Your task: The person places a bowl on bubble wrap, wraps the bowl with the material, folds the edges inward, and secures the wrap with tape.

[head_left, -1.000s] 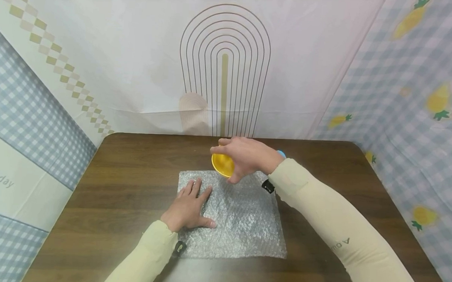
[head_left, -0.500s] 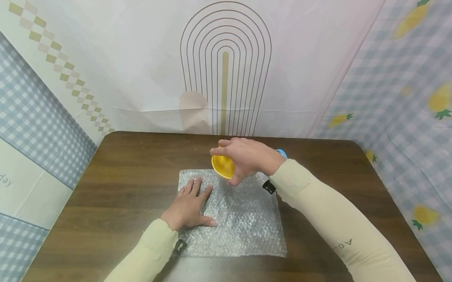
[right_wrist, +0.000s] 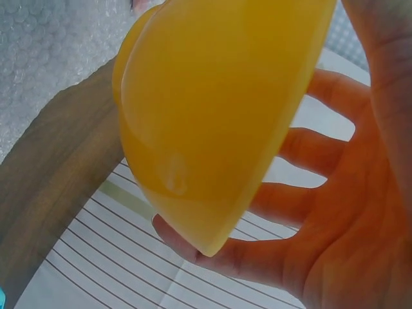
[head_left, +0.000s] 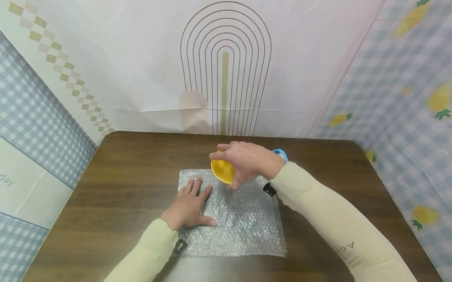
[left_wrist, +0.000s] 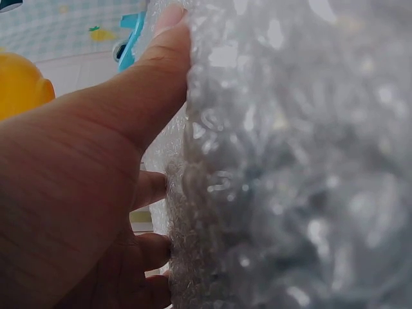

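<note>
A sheet of bubble wrap lies on the brown wooden table. My left hand rests on its left part with fingers spread and straight; in the left wrist view the thumb lies along the plastic. My right hand holds a yellow bowl above the far edge of the wrap. The bowl is tilted, and the hand covers much of it. Seen from the right wrist, the fingers curl round the rim of the bowl.
Behind the right wrist a blue object shows, mostly hidden; its kind cannot be told. A white patterned cloth hangs behind the table. Checked cloth with pineapples hangs at the right, and more checked cloth at the left.
My right hand and the yellow bowl have come slightly nearer to me. More of the blue object shows behind the wrist. The left hand stays in place on the bubble wrap.
</note>
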Motion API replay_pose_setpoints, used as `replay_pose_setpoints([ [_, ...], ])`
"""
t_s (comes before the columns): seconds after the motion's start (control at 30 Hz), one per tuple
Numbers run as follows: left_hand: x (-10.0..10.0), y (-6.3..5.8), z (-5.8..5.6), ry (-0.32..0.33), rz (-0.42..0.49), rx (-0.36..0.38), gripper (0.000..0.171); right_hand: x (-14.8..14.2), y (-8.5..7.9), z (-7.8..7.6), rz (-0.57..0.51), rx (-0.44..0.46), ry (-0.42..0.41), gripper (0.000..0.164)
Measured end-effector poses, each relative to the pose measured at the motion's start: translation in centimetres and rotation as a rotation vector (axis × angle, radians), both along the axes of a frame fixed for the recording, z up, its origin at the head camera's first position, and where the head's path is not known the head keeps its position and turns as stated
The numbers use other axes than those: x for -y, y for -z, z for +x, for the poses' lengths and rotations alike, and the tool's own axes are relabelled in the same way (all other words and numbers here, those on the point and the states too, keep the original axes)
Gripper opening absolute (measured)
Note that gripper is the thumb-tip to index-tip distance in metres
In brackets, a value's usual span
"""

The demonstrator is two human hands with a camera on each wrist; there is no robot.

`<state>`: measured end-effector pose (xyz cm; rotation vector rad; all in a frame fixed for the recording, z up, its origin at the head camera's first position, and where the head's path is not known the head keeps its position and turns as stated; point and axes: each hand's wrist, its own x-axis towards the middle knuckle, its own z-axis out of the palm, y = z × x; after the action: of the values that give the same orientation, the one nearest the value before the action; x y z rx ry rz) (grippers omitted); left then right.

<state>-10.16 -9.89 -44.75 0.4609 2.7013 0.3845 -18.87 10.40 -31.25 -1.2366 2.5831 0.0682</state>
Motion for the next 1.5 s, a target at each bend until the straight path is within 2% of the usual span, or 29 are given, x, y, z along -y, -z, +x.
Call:
replay_pose_setpoints([
  [0.87, 0.0, 0.1, 0.1, -0.004, -0.004, 0.002, 0.109, 0.4, 0.2, 1.1, -0.003, -0.007, -0.052, 0.092],
  [1.5, 0.0, 0.1, 0.0, -0.001, -0.003, -0.007, 0.109, 0.5, 0.4, 1.5, 0.011, 0.021, -0.053, 0.091],
])
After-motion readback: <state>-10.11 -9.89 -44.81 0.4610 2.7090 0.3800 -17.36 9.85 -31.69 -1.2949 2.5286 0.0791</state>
